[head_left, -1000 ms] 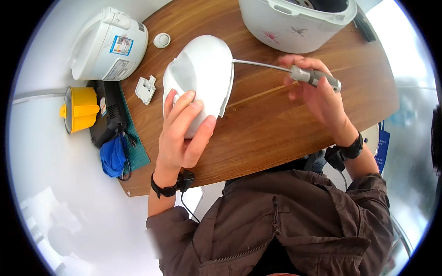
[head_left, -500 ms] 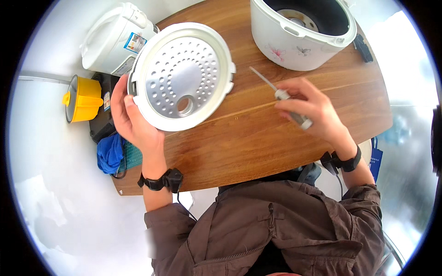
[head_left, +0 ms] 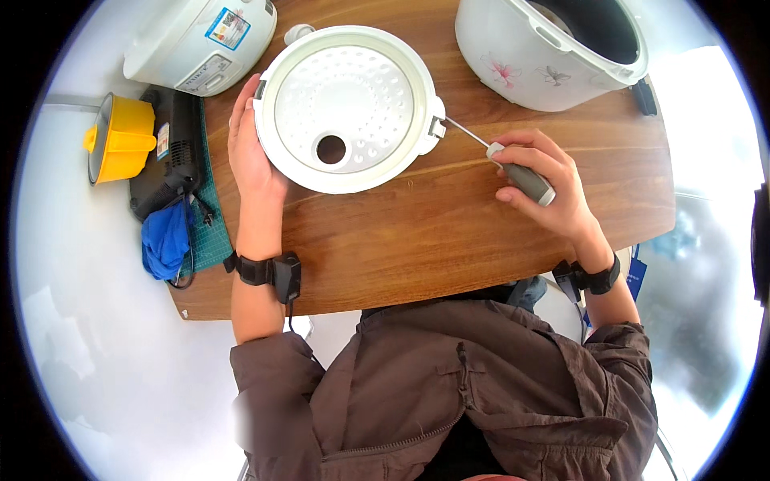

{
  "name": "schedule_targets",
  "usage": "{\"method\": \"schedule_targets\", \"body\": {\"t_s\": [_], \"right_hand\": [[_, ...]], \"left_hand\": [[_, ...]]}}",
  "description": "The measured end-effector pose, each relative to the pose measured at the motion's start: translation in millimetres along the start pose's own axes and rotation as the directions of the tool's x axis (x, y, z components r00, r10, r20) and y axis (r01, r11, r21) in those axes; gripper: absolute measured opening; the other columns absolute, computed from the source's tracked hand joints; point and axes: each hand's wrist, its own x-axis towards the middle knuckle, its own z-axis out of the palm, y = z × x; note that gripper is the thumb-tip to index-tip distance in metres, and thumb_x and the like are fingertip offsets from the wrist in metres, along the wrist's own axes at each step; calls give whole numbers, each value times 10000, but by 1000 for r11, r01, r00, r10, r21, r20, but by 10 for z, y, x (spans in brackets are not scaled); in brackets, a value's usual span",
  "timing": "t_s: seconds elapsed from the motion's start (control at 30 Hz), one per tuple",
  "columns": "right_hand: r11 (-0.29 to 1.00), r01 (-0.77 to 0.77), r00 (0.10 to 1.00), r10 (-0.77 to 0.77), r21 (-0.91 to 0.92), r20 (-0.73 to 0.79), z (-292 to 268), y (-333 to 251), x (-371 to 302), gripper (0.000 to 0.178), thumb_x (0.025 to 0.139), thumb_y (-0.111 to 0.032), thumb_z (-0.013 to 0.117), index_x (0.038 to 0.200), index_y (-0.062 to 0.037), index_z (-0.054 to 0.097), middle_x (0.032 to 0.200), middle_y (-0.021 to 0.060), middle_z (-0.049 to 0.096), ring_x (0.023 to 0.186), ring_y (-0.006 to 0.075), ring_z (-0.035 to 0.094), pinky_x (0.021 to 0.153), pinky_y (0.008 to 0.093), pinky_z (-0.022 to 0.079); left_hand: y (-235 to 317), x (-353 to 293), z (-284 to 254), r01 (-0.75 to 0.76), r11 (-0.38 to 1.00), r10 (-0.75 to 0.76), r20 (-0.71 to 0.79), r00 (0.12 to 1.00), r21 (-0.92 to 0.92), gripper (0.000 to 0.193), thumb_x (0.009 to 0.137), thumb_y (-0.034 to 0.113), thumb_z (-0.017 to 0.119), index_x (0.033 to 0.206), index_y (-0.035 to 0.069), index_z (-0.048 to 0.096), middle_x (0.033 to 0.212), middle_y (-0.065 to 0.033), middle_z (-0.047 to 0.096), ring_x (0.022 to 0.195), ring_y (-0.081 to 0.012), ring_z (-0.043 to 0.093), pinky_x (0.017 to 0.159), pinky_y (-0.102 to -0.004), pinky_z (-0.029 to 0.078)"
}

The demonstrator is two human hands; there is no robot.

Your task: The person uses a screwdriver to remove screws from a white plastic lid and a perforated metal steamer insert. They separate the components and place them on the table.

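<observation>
My left hand (head_left: 258,160) grips the left rim of a round white rice cooker lid (head_left: 345,100), whose dimpled inner face is turned up; some of its fingers are hidden behind the rim. Near the lid's lower edge is a round hole. A screwdriver (head_left: 525,181) with a grey handle is held in my right hand (head_left: 565,184), thumb and fingers closed around the handle. Its thin shaft points up and left, and the tip is at the notched tab (head_left: 437,128) on the lid's right edge. Whether the tip touches the tab I cannot tell.
A white rice cooker body (head_left: 513,84) with flower prints stands open at the far right, a black object (head_left: 643,98) beside it. Far left are another rice cooker (head_left: 188,52), a yellow container (head_left: 132,144), a black case (head_left: 175,120), blue cloth (head_left: 167,239) and a green mat (head_left: 215,239).
The lid has shifted up and right in the picture and lies flatter to view. The screwdriver tip, apart from the lid before, is now at its right edge.
</observation>
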Motion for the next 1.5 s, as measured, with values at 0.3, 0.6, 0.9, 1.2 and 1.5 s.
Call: {"method": "schedule_targets", "body": {"t_s": [0.3, 0.6, 0.9, 1.2, 1.5], "right_hand": [[973, -7, 997, 25, -230, 77, -2, 58, -132, 484, 798, -140, 840, 1259, -128, 695, 1168, 121, 637, 1021, 315, 652, 882, 412, 565], [931, 61, 977, 18, -361, 212, -64, 60, -56, 560, 812, -181, 823, 1341, -148, 645, 1218, 124, 594, 1079, 314, 613, 933, 408, 550], [874, 35, 991, 34, -485, 132, 52, -27, -1, 580, 866, -49, 685, 1425, -126, 551, 1169, 146, 585, 1057, 325, 609, 910, 430, 543], [864, -303, 952, 255, -402, -171, 158, -110, -77, 460, 903, -43, 617, 1358, -86, 559, 1083, 176, 621, 932, 372, 655, 822, 444, 538], [911, -276, 949, 207, -308, -238, 278, -243, -42, 314, 935, -66, 660, 1248, -55, 635, 1010, 153, 641, 893, 329, 658, 821, 379, 539]], "left_hand": [[-70, 12, -11, 94, 995, -94, 4, 996, -31, 395, 1094, 180, 407, 1446, 15, 474, 1377, -170, 612, 1218, -271, 657, 1030, -426, 576], [-89, 21, -23, 76, 996, -76, 6, 997, -34, 337, 1112, 180, 394, 1401, 35, 488, 1377, -163, 611, 1238, -278, 642, 1055, -433, 559], [-160, 11, -76, 58, 992, -54, 42, 998, -116, 327, 1103, 183, 423, 1387, 42, 501, 1338, -155, 628, 1205, -269, 655, 1043, -420, 565], [-183, -139, 47, -4, 990, 4, -3, 1000, -141, 357, 1105, 197, 380, 1413, 56, 493, 1353, -128, 610, 1222, -238, 636, 1048, -388, 553], [-184, -295, 149, 32, 979, -6, 130, 992, -201, 468, 1117, 291, 308, 1508, 65, 430, 1464, -129, 557, 1312, -252, 585, 1124, -410, 489]]}}
